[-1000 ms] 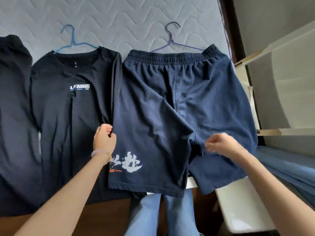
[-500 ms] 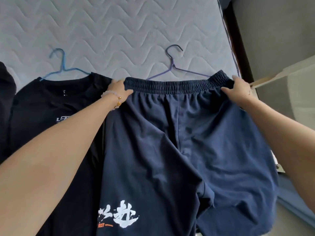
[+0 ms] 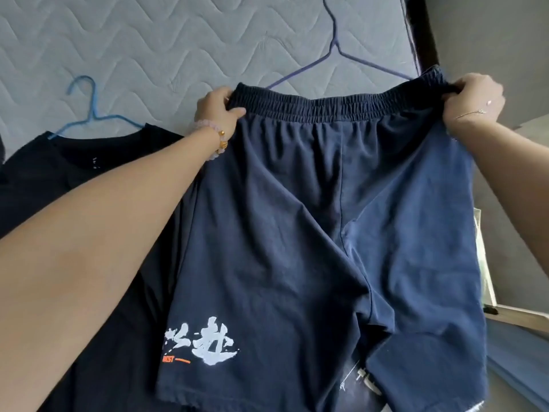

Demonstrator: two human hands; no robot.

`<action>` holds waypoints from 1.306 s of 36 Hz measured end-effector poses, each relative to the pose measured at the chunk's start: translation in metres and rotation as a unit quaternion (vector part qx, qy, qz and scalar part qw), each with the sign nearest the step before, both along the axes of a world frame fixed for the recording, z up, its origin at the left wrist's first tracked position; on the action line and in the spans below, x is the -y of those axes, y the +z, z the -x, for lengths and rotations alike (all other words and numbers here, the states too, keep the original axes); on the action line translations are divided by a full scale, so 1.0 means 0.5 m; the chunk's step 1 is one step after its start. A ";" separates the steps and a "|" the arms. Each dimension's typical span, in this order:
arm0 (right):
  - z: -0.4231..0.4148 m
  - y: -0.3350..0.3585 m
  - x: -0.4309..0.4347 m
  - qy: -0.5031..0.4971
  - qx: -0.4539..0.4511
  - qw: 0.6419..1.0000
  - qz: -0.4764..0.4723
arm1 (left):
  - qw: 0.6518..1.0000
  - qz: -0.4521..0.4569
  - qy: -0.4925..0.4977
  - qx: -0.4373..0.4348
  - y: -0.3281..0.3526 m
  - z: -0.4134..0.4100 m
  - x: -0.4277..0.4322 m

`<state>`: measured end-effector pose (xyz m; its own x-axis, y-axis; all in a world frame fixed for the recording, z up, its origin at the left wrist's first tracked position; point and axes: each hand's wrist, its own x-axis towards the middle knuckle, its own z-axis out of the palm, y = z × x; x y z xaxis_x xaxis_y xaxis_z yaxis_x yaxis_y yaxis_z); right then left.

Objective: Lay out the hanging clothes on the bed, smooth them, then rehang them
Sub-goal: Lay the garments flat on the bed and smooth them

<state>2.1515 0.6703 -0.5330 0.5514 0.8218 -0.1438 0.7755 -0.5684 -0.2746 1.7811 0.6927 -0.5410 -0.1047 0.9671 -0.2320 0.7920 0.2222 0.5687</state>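
Nearest, the hems of the navy shorts (image 3: 312, 233) hang past the near edge of the bed (image 3: 148, 40), white print (image 3: 205, 343) on the left leg facing up. Both forearms reach out along either side of the fabric. The legs lie mostly flat with soft creases down the middle seam, so smoothing looks not quite done.

Further out, the left hand (image 3: 217, 107), with a bead bracelet (image 3: 214, 135) at the wrist, pinches the left corner of the waistband (image 3: 335, 111), thumb on the front and fingers tucked behind. The right hand (image 3: 472, 99) has its fingers curled over the right corner, bunching it a bit. Both grips are closed on cloth, nothing else in them. The elastic is drawn out between the two hands, likely to pull the shorts straight and square, or to open the waist for the hanger.

Just beyond, the purple hanger (image 3: 335, 52) lies on the bed with its arms running down behind the waistband; cannot tell whether they sit inside the shorts.

Left of the shorts a black T-shirt (image 3: 74, 173) lies flat, partly under the left forearm, blue hanger (image 3: 92, 114) poking out of its collar. It looks ready to lift, so the shorts look like the item in hand.
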 end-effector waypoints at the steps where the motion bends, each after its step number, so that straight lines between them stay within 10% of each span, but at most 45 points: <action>1: -0.001 -0.005 0.000 -0.002 -0.027 1.000 -0.001 | 1.000 0.000 0.002 0.004 -0.003 -0.009 -0.003; 11: 0.053 -0.002 0.152 0.104 -0.138 0.985 0.003 | 0.995 0.053 0.065 0.047 0.011 0.050 0.101; 20: 0.296 0.107 0.519 0.029 -0.353 0.932 -0.082 | 0.965 0.126 0.212 0.088 0.115 0.254 0.570; 28: 0.523 0.075 0.825 0.030 -0.447 0.885 0.131 | 0.908 0.259 0.327 0.038 0.095 0.434 0.942; 47: 0.817 -0.027 0.951 -0.056 -0.318 0.932 0.167 | 0.946 0.243 0.204 -0.067 0.004 0.730 1.000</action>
<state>1.7428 0.1949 -0.5465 0.3467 0.6147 -0.7084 0.4470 -0.7723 -0.4514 1.4163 0.1925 -0.5392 -0.5063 0.6221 -0.5972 0.6414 0.7345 0.2215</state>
